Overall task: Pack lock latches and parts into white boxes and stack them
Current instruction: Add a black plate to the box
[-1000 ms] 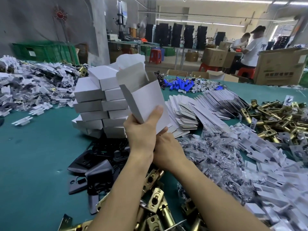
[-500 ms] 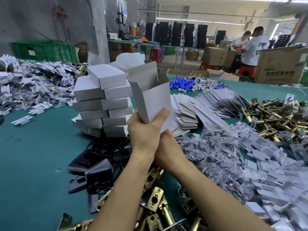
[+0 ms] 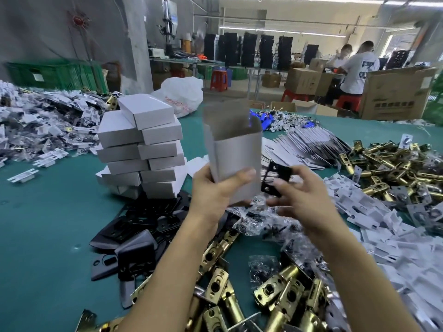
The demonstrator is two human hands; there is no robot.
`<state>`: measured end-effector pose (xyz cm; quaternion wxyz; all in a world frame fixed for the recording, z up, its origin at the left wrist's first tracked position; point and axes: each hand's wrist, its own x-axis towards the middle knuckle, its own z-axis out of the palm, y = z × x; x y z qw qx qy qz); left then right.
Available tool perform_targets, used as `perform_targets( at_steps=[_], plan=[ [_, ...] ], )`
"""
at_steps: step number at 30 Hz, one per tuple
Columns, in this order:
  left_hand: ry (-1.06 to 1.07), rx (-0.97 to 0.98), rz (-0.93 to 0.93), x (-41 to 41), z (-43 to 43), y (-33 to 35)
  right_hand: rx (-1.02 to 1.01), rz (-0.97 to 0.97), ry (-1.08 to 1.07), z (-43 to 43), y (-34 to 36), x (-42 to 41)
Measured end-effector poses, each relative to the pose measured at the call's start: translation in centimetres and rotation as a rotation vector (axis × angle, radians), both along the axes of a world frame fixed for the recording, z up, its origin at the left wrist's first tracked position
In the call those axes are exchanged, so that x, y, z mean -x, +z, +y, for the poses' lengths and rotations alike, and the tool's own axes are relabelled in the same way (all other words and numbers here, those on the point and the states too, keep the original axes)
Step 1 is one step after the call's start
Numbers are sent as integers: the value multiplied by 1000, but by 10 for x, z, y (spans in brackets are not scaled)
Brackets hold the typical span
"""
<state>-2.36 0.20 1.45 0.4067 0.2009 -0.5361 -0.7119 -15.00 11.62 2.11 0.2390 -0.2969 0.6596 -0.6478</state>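
Filling step: left hand (image 3: 215, 192) grips the open-topped box (image 3: 236, 159) upright above the tabletop (image 3: 48, 224), right of the stack (image 3: 143, 149); right hand (image 3: 303, 197) pinches a black plate (image 3: 275, 177) just beside the box; next move probably lifts the plate over the box mouth.

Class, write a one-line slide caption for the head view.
The left hand holds an open white box upright while the right hand pinches a black plate beside it.
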Motion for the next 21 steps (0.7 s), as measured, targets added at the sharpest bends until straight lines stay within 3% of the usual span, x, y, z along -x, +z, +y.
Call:
perform_targets(
  at_steps=[3,10,21],
  plan=[
    [-225,82,-173,1,3,-7,146,58,-121,27,12,7],
    [-311,215,-153,1,7,-10,424,430,-272,50,49,-5],
    [-337,222,-295,1,7,-12,382,680,-178,49,57,-12]
  ],
)
